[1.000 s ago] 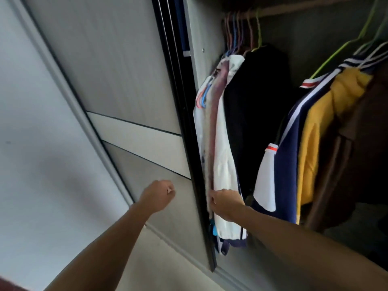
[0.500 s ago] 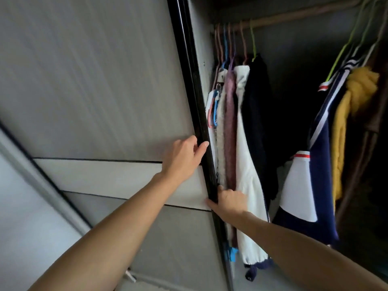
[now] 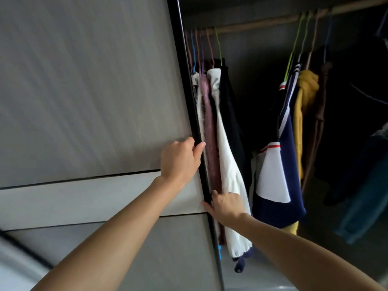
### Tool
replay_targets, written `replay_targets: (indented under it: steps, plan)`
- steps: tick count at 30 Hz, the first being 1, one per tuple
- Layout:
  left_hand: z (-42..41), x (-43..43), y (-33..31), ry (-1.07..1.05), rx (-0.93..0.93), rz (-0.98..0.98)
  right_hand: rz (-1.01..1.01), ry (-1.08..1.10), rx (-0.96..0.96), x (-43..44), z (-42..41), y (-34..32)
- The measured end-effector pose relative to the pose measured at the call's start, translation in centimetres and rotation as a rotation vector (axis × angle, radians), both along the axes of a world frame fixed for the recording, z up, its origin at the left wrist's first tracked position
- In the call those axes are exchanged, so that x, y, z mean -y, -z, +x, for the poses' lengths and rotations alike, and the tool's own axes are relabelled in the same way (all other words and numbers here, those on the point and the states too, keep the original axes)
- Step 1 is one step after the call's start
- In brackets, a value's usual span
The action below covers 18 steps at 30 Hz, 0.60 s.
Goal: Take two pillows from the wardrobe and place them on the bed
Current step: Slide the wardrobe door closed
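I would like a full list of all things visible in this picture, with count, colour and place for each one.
sliding door: one, grey with a paler band, left half, black edge on its right.
hanging rail: one, pale wood, across the top of the open wardrobe.
left clothes group: several garments; white, mauve, black; beside the door edge.
right clothes group: several garments; navy with white, yellow, brown; further right.
hangers: several; green, blue, pinkish; on the rail.
pillows: none visible.
left hand: one, fingers on the door edge.
right hand: one, lower on the same edge, against the white garment.
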<state>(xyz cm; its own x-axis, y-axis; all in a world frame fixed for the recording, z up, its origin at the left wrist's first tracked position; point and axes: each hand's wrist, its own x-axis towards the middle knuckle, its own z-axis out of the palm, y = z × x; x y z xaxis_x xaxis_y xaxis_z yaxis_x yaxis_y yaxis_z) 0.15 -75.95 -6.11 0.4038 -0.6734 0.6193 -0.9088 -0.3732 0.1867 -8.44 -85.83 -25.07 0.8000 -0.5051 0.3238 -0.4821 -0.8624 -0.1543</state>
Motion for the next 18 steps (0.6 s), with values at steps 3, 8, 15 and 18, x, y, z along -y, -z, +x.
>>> replay_targets:
  steps: [3, 8, 15, 18]
  plan:
    - [-1.3, 1.3, -0.1, 0.024, 0.009, 0.007, 0.014, 0.036, -0.005, 0.7, -1.7, 0.0]
    - [-4.7, 4.4, -0.3, 0.063, -0.004, 0.036, 0.03, 0.095, -0.002, 3.1, -5.6, 0.1]
    - [-11.1, 10.6, -0.6, 0.083, 0.064, 0.071, 0.025, 0.143, -0.012, 8.8, -12.2, -0.1]
    - [-14.1, 13.6, -0.4, 0.098, 0.087, 0.072, -0.007, 0.152, 0.0, 11.7, -15.5, 0.2]
